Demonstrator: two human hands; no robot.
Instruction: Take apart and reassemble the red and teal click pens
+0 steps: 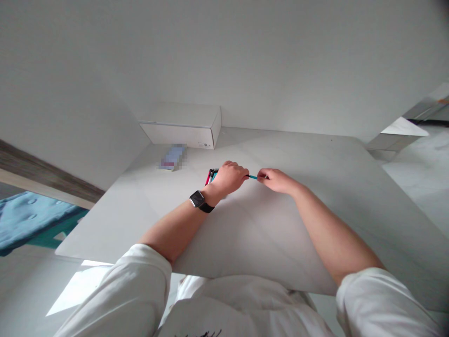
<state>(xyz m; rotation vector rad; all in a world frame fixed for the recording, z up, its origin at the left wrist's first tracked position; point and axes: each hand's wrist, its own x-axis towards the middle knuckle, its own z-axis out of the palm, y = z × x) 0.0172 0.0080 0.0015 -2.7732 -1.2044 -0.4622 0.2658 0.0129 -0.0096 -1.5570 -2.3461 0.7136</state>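
A thin teal pen (253,177) with a dark end spans the gap between my two hands above the table. My left hand (230,178), with a watch on its wrist, is closed at the dark end. The fingers of my right hand (275,179) pinch the teal end from the other side. Several more pens (210,176), red, black and teal, lie together just left of my left hand, which partly hides them.
A white box (182,135) stands against the wall at the back left of the white table (354,196). In front of it lies a flat bluish packet (173,157), blurred out. A blue cushioned surface (35,215) is beyond the table's left edge.
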